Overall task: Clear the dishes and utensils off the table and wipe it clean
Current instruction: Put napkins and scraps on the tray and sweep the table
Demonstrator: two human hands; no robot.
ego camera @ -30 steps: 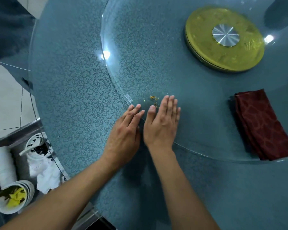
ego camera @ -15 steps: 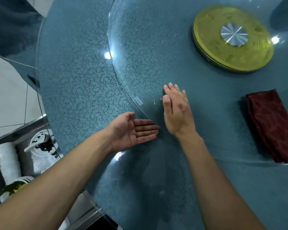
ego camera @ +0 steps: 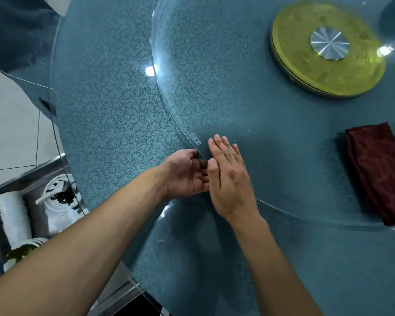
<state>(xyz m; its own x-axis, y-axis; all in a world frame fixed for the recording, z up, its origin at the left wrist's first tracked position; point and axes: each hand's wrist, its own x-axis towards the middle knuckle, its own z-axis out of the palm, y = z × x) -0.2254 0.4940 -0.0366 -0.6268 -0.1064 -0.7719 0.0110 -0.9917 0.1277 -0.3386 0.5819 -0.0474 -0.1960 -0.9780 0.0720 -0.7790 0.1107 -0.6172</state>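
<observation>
A round table (ego camera: 105, 115) with a blue patterned cloth under glass carries a clear glass turntable (ego camera: 214, 65). My right hand (ego camera: 228, 174) lies on edge on the turntable near its rim, fingers straight and together. My left hand (ego camera: 185, 174) is cupped palm-up just below the turntable's rim, its fingertips hidden behind the right hand. The food crumbs seen earlier are out of sight behind the right hand. A folded dark red cloth (ego camera: 379, 169) lies on the turntable to the right.
A yellow hub (ego camera: 328, 49) with a metal disc sits at the turntable's middle, top right. Below the table's left edge a steel cart (ego camera: 39, 172) holds white cups (ego camera: 12, 213), a dirty bowl with a spoon (ego camera: 57, 190) and stacked bowls.
My right hand has swept from the crumbs back toward the turntable's rim. My left hand turned palm-up and moved under the rim beside it. The crumbs are no longer visible.
</observation>
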